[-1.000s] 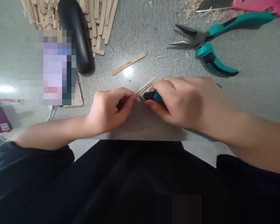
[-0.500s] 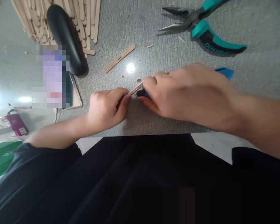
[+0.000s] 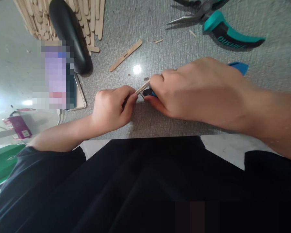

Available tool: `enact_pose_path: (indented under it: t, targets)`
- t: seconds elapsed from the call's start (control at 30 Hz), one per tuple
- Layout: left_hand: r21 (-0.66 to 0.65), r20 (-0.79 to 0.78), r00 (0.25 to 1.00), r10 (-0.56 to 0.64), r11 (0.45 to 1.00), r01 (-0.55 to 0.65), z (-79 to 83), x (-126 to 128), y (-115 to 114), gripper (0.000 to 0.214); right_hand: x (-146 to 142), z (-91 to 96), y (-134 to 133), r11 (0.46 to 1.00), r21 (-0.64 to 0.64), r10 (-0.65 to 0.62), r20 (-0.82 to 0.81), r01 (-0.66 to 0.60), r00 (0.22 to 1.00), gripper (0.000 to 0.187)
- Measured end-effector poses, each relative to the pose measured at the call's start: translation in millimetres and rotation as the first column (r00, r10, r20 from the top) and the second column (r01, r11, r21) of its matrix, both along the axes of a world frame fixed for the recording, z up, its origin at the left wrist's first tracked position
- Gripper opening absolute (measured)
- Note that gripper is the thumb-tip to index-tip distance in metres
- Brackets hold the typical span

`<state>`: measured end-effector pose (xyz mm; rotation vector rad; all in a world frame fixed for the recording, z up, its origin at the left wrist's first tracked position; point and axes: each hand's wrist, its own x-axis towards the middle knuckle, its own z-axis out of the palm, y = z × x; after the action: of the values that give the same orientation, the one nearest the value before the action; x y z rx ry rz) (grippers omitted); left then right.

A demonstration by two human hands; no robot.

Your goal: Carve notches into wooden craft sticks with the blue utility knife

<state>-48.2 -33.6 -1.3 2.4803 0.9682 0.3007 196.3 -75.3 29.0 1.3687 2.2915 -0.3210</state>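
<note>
Between the thumb and fingers of my left hand (image 3: 113,105) is one end of a wooden craft stick (image 3: 143,87), held at a slant over the table. My right hand (image 3: 184,90) is wrapped round a blue utility knife (image 3: 240,68); its blue end sticks out behind the hand and its black nose with a thin blade shows at the front, against the underside of the stick. The stick's far end runs to my right index finger, which covers it. Another craft stick (image 3: 118,61) with a small slot in its middle lies on the table beyond my hands.
Teal-handled needle-nose pliers (image 3: 235,32) lie open at the back right. A pile of craft sticks (image 3: 95,19), a black oblong case (image 3: 71,38) and a phone (image 3: 79,94) with a cable are at the left. Wood slivers (image 3: 158,41) dot the grey table (image 3: 145,124).
The camera view has shifted slightly, so the table things sit a little higher in the picture. Both hands keep their grips on the stick and the knife, with hardly any movement.
</note>
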Motion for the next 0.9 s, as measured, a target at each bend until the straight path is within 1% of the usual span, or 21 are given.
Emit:
enact_pose_path:
  t: [0.17, 0.3, 0.4, 0.5, 0.6, 0.77, 0.9]
  targets:
    - [-0.047, -0.013, 1.0, 0.019, 0.999, -0.019, 2.0, 1, 1, 0.034, -2, -0.5, 0, 1.0, 0.006, 0.01, 0.007, -0.01, 1.0, 0.075]
    - [-0.073, -0.039, 0.999, 0.027, 0.997, -0.03, 2.6, 0, 1, 0.031, -3, 0.9, 2, 1.0, -0.008, -0.023, 0.002, 0.023, 1.0, 0.071]
    - [-0.076, -0.029, 0.999, 0.027, 0.997, -0.029, 1.9, 1, 1, 0.032, -2, 3.4, 2, 0.998, -0.016, -0.055, -0.052, 0.054, 0.997, 0.065]
    - [-0.071, -0.029, 0.999, 0.026, 0.997, -0.028, 1.0, 1, 2, 0.034, -2, 5.1, 2, 0.996, -0.035, -0.082, -0.096, 0.079, 0.992, 0.063]
    - [-0.063, -0.029, 0.999, 0.021, 0.998, -0.022, 0.6, 1, 1, 0.034, -3, 5.7, 3, 0.994, -0.046, -0.098, -0.085, 0.095, 0.992, 0.063]
    - [-0.071, -0.041, 0.999, 0.033, 0.997, -0.036, 1.0, 1, 1, 0.033, -6, 9.3, 5, 0.994, -0.063, -0.088, -0.049, 0.085, 0.995, 0.058]
    - [-0.068, -0.044, 0.999, 0.029, 0.997, -0.032, -0.5, 1, 1, 0.032, -7, 13.1, 6, 0.993, -0.072, -0.099, -0.073, 0.094, 0.992, 0.054]
